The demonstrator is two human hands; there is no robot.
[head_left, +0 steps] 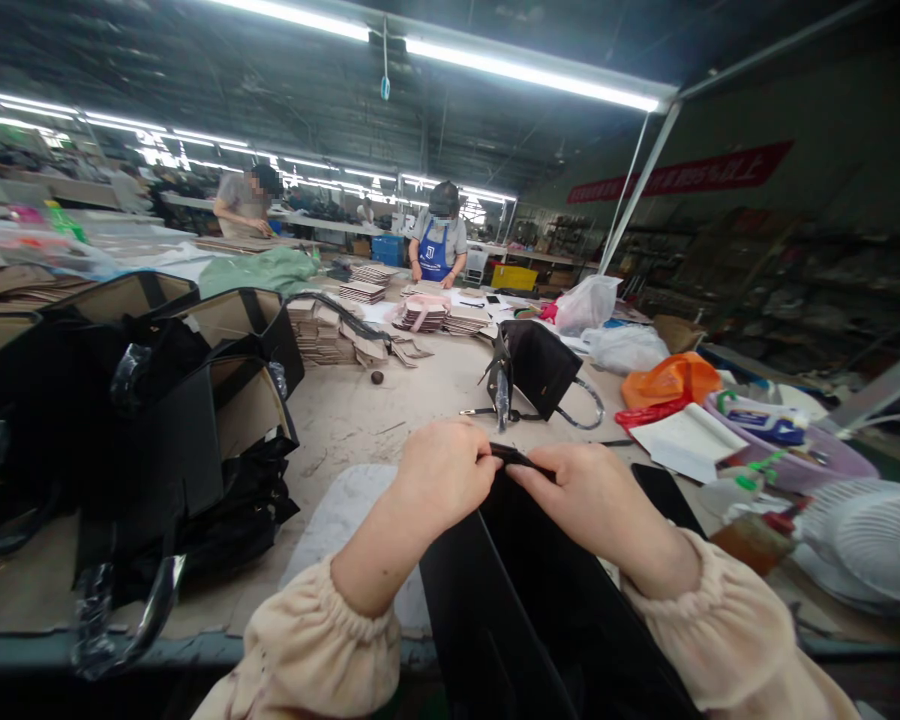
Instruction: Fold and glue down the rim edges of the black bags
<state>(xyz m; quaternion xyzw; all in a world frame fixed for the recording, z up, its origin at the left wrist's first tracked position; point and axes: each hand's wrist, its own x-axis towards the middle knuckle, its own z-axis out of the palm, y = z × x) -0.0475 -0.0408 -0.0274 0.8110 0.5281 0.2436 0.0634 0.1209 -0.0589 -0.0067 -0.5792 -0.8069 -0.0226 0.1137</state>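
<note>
A black bag stands open at the table's front edge, its lower part cut off by the frame. My left hand is closed on the bag's far top edge, thumb and fingers pinching the black rim. Just to the right, my right hand pinches the same rim, its thumb along the near side. A short dark stretch of rim shows between the two hands. Beyond them, a smaller black bag lies tilted on the table, with a wrapped handle and a strap beside it.
Several black bags crowd the left. Stacked brown pieces lie behind. At right are a black phone, a purple basin, an orange bag, a bottle and a white fan. A person in a blue apron stands across the table.
</note>
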